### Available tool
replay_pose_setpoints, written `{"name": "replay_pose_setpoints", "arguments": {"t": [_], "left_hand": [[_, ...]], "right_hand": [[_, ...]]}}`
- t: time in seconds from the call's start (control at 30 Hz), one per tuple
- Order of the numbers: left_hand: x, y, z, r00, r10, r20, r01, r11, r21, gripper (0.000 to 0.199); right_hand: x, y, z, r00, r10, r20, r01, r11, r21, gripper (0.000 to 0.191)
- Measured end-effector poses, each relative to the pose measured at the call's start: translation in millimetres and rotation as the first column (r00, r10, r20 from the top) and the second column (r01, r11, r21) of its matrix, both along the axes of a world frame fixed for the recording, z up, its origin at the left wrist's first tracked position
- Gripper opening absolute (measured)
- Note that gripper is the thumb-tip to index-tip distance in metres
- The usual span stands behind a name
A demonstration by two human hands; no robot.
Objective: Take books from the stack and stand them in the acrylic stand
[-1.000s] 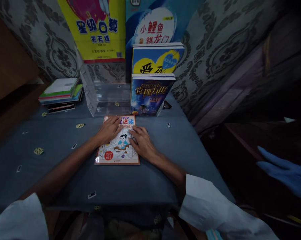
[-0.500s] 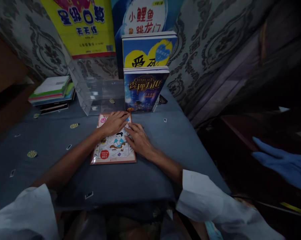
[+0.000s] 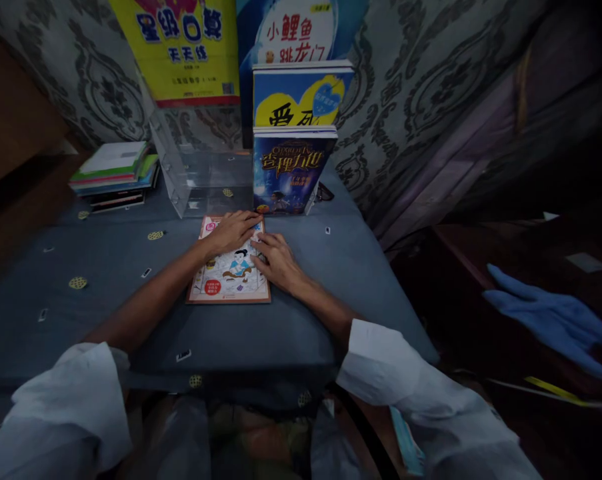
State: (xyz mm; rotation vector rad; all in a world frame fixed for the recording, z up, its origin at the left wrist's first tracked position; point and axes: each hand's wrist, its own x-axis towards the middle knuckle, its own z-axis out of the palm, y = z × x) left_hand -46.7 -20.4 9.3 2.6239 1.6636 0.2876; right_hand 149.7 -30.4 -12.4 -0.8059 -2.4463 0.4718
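A thin picture book [image 3: 221,275] with a seated cartoon figure on its cover lies flat on the dark cloth-covered table [image 3: 311,313]. Across the upper part of the cover rests my left hand [image 3: 235,231], its fingers stretched out to the right. My right hand [image 3: 277,259] lies over the book's right edge with its fingers apart. Just behind the book stands a clear acrylic rack [image 3: 181,190]. A dark blue book [image 3: 291,175] stands upright at the rack's right side.
Behind the dark blue book stand a blue-and-yellow book [image 3: 301,97], a tall blue book [image 3: 351,27] and a yellow workbook [image 3: 195,83]. Stacked books [image 3: 115,167] lie at the back left. A blue glove [image 3: 545,313] rests on a dark surface to the right. Dark glasses [image 3: 325,193] sit behind the rack.
The camera view has shifted slightly, so the table and books sit a little higher in the picture. Both hands stay on the picture book in nearly the same pose.
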Motion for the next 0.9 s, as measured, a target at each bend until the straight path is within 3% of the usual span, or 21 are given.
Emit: {"name": "replay_pose_setpoints", "arguments": {"t": [0.13,0.37,0.63,0.9], "left_hand": [[-2,-6,-2.9,0.998,-0.047,0.039,0.045,0.998,0.035,0.044],[14,-17,9.5,1.000,0.010,-0.019,-0.008,0.996,0.086,0.036],[25,-50,16.7,0.996,-0.083,0.030,0.083,0.996,0.019,0.041],[32,-116,22.7,0.967,-0.220,0.130,0.231,0.970,-0.072,0.049]], "right_hand": [[4,11,-3.7,0.997,0.010,-0.078,-0.018,0.996,-0.092,0.036],[2,27,-6.5,0.939,-0.124,-0.320,0.012,0.944,-0.331,0.059],[3,32,-8.8,0.967,-0.048,-0.251,-0.013,0.971,-0.238,0.059],[5,23,-5.2,0.990,-0.070,-0.126,0.048,0.984,-0.173,0.057]]}}
